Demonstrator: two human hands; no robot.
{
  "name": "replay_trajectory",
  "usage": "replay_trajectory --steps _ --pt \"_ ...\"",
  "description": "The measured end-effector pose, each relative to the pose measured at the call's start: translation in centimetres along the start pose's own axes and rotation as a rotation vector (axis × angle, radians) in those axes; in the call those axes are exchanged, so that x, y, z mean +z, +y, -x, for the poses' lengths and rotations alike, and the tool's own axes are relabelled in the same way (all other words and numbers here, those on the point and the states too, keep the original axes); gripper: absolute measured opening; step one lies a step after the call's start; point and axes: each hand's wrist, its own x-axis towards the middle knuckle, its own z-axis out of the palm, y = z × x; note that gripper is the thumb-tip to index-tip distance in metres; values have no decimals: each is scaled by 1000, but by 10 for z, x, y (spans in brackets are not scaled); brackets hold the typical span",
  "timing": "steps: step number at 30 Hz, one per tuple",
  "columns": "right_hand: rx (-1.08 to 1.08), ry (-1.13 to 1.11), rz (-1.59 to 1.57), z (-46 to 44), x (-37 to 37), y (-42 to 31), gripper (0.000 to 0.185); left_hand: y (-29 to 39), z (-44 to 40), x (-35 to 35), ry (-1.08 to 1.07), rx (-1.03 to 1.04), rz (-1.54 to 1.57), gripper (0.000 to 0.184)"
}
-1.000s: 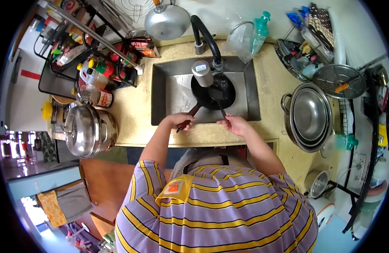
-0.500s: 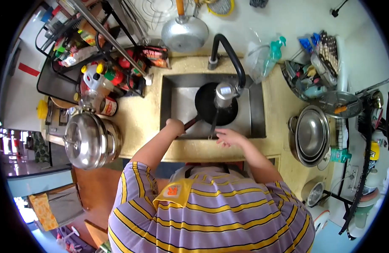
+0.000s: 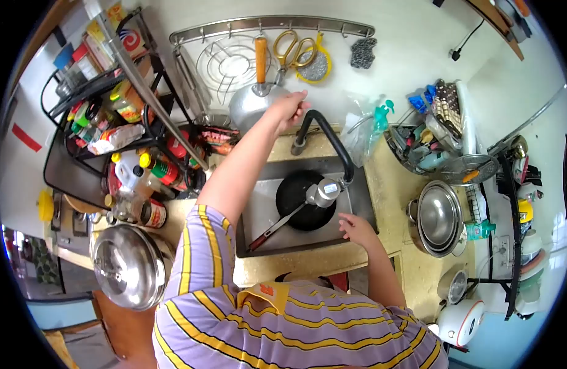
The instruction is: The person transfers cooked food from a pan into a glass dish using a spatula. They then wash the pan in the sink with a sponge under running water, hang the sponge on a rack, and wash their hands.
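My left hand (image 3: 289,111) is raised toward the wall, above the faucet's base and in front of a hanging silver pan (image 3: 249,106). Its fingers are loosely bent and nothing shows in them. Over the sink's right front part, my right hand (image 3: 358,231) hovers with fingers apart, holding nothing. A black round pan (image 3: 296,184) sits in the steel sink (image 3: 351,237). Across it lies a long utensil (image 3: 277,226) with a metal shaft and dark red handle; its head is hidden under the faucet head (image 3: 325,193). The black faucet (image 3: 339,144) arches over the pan.
On the wall rail (image 3: 271,26) hang gold-handled scissors (image 3: 285,48), a yellow-edged scrubber (image 3: 314,66) and a steel-wool pad (image 3: 363,53). A spice rack (image 3: 105,80) and lidded pot (image 3: 126,264) stand left; nested steel bowls (image 3: 439,215) stand right.
My left hand has left the dark red handle at the sink's front and risen to the wall. My right hand has moved rightward, away from the pan. The view has tilted up.
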Motion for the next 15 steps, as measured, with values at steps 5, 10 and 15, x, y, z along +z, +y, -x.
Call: replay_trajectory --steps 5,10,15 --pt "-66 256 -113 23 -18 -27 33 18 -18 39 25 30 309 23" --pt "-228 435 -282 26 -20 -40 28 30 -35 54 -57 102 295 12" --pt "-352 573 -326 31 -26 -54 26 42 -14 77 -261 215 412 13"
